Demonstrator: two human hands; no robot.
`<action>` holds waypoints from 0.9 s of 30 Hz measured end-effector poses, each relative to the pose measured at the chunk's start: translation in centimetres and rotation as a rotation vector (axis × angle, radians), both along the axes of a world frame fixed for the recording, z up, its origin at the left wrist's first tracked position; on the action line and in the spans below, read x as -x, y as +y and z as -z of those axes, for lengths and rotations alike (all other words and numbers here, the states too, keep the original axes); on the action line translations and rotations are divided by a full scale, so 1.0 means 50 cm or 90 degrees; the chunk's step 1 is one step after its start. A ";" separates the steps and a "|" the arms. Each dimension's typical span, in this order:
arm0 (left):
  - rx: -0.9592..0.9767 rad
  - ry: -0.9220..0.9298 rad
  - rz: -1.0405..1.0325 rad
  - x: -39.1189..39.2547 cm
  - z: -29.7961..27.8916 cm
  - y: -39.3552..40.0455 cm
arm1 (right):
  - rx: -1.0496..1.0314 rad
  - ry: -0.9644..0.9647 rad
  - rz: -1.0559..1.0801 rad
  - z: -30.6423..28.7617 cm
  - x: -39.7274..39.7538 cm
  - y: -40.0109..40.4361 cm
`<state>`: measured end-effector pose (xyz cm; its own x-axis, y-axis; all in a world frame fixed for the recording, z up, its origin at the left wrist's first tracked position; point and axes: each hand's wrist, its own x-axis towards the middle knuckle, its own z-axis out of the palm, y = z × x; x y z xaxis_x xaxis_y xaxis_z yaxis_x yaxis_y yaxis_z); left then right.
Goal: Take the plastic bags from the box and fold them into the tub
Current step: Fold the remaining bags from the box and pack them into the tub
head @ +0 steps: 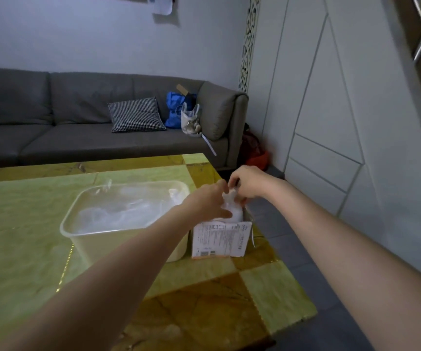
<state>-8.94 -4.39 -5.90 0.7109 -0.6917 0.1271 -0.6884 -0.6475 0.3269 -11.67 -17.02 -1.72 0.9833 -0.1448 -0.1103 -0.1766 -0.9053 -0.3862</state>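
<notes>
1. Two bare forearms reach out over the green and gold table (27, 224), meeting above its right edge.
2. The box (219, 239) stands upright just beside the tub's right wall, printed label facing us.
3. A white plastic bag (232, 209) bulges out of the top of the box, right between both hands.
4. The left hand (209, 201) lies on the bag's left side, fingers curled against it.
5. The right hand (247, 182) is just above, fingertips pinching the bag's bunched top.
6. The clear tub (77, 221) sits left of the box, with filmy plastic already lying inside.
7. Farther back is a grey sofa (52, 122) with a checked cushion (136, 114) and a blue bag (175, 110).
</notes>
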 end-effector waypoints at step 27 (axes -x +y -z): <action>0.711 0.232 -0.278 -0.038 -0.132 0.099 | -0.625 -0.628 0.220 -0.142 -0.021 0.080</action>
